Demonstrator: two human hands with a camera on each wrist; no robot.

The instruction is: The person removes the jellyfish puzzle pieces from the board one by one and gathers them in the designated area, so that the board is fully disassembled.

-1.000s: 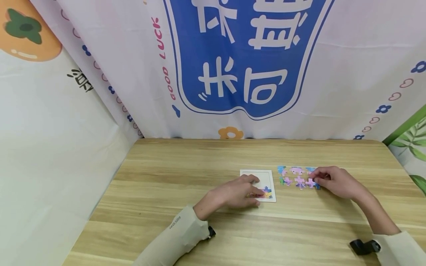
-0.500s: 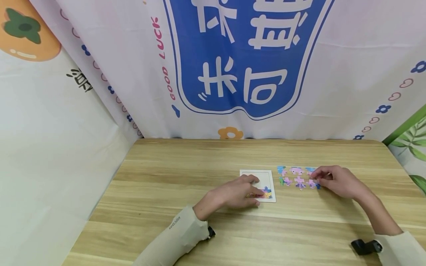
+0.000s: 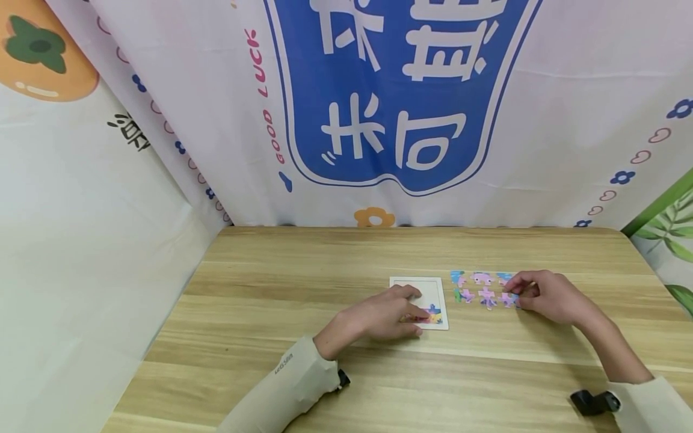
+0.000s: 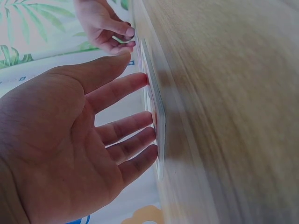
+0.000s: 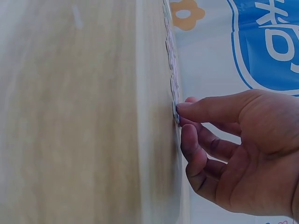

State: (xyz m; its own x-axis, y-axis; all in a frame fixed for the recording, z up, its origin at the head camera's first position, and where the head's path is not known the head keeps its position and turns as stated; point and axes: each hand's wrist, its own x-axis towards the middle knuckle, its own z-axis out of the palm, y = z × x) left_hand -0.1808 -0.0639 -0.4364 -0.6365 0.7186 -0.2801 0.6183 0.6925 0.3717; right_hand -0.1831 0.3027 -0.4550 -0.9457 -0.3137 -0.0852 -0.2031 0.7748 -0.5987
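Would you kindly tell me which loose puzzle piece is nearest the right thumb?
The lower row's rightmost piece: the right hand has its thumb against it; no other lies so near.

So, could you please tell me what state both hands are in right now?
Left hand: open, fingertips resting on the puzzle board.
Right hand: fingers bent, thumb at a puzzle piece; whether it is gripped cannot be told.

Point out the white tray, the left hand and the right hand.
White tray (image 3: 432,292): head view, bare inner base.
Left hand (image 3: 383,312): head view, back of hand.
Right hand (image 3: 550,296): head view, back of hand.
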